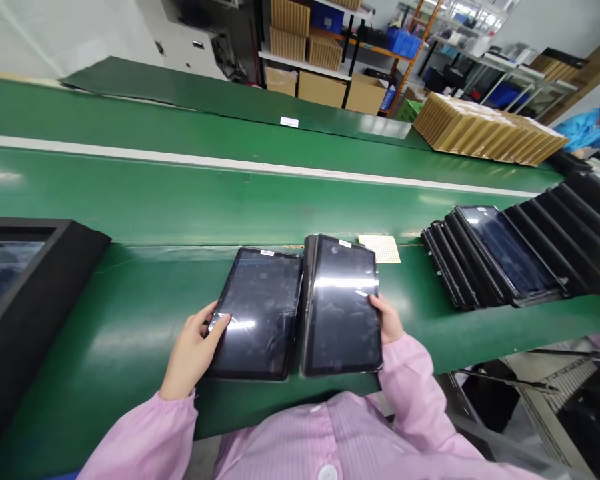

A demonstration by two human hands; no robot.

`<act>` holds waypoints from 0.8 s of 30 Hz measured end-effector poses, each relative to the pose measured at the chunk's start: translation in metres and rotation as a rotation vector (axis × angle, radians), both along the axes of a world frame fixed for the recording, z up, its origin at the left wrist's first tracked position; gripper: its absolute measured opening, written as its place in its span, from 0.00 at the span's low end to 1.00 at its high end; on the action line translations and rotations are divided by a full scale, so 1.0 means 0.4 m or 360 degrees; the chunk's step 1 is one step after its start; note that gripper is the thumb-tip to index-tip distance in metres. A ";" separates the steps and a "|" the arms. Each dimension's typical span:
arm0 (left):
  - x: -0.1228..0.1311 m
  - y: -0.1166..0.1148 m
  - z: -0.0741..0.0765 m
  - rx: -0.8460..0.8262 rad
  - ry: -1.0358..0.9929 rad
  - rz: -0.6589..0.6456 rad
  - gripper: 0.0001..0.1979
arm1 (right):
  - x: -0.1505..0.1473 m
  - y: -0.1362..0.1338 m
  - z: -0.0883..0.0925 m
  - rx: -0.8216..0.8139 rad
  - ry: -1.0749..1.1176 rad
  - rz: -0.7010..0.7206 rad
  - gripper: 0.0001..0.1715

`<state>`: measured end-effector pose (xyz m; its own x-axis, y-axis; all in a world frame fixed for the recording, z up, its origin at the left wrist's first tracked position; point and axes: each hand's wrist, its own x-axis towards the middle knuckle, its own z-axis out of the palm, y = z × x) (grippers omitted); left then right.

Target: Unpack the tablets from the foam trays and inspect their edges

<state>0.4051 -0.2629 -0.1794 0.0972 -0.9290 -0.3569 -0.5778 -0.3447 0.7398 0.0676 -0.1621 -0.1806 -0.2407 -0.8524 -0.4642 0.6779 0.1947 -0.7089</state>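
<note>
Two dark, glossy tablets lie side by side in front of me, each with a small white label at its top edge. My left hand (pixel 195 343) grips the left edge of the left tablet (pixel 260 310), thumb on the screen and fingers at the side. My right hand (pixel 387 319) holds the right edge of the right tablet (pixel 345 327), its thumb at the screen's border and its other fingers mostly hidden. The right tablet is raised along its left side, with a thick dark edge beneath; whether more tablets lie under it I cannot tell.
A pale dotted sticker sheet (pixel 380 249) lies behind the right tablet. Stacked tablets (pixel 510 250) in dark trays lean at the right. A black foam-edged frame (pixel 55 287) stands at left. Cardboard dividers (pixel 485 133) sit on the green bench (pixel 145 347), near a person in blue (pixel 587 130).
</note>
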 end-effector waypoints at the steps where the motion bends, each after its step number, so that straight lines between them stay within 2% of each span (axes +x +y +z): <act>1: -0.003 0.004 -0.001 0.0006 0.0003 0.0006 0.47 | -0.030 0.014 0.018 -0.0003 0.0076 -0.0039 0.16; 3: -0.012 0.015 -0.007 0.0014 0.0011 0.0010 0.47 | -0.073 0.039 0.042 0.0008 0.0219 -0.0104 0.18; 5: -0.023 0.025 -0.014 -0.0002 0.0018 0.0022 0.47 | -0.083 0.055 0.045 0.0026 0.0354 -0.0137 0.20; 11: -0.051 0.046 -0.024 -0.0014 0.0019 0.0059 0.48 | -0.026 0.030 -0.005 0.0070 0.0820 -0.0037 0.22; 18: -0.061 0.067 -0.023 -0.0078 -0.0036 0.0043 0.41 | -0.026 0.001 -0.036 0.0127 0.1799 0.0046 0.28; 21: -0.063 0.084 -0.030 -0.0091 0.0091 0.0154 0.43 | -0.041 -0.002 -0.019 0.0243 0.2194 0.0130 0.27; 24: -0.060 0.101 -0.038 -0.0100 0.0310 0.0367 0.46 | -0.050 -0.029 0.030 0.0313 0.2492 0.0310 0.26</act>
<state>0.3809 -0.2225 -0.1946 0.2432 -0.9114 -0.3319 -0.3347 -0.4001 0.8532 0.0475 -0.1738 -0.1684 -0.4648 -0.8850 0.0251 -0.7109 0.3562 -0.6064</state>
